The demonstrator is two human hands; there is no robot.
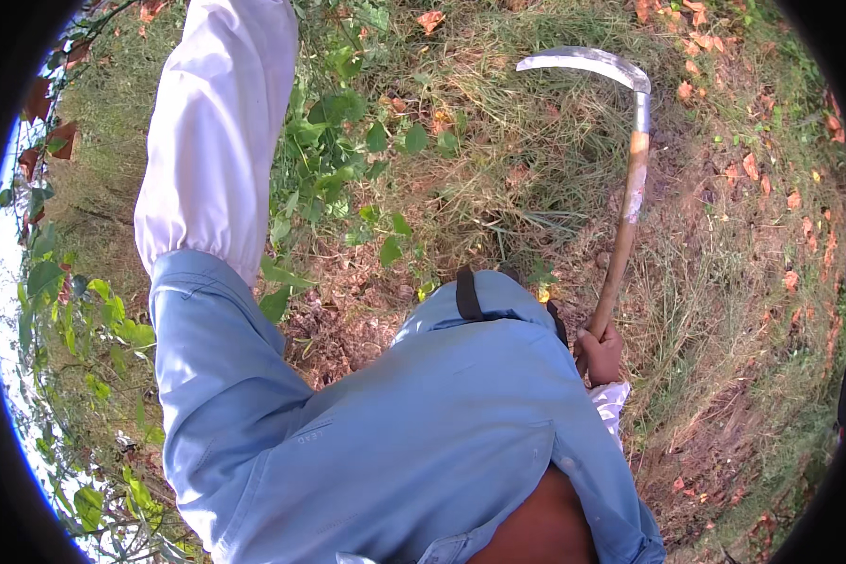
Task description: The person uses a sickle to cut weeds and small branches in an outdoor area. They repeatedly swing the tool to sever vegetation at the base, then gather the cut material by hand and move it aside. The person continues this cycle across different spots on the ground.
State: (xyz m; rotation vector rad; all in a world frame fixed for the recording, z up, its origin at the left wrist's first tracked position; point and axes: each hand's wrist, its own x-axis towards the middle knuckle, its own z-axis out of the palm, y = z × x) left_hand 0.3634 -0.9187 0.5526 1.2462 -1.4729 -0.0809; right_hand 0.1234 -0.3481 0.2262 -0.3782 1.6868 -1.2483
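Observation:
My right hand (601,352) grips the lower end of a sickle's wooden handle (624,240) at the right side of my body. From a metal collar at the handle's top, the curved steel sickle blade (592,62) bends leftward over dry grass. My left arm reaches up the picture in a white sleeve cover (208,141) below a blue shirt sleeve; the left hand itself is out of view past the top edge. Beside that arm hang green vine leaves (331,134).
Mixed green and dry grass (529,134) covers the ground ahead. Orange-brown dry leaves (750,166) lie scattered on the right. Leafy branches (46,278) rise along the left rim. A dark strap (468,296) crosses the clothing at my waist.

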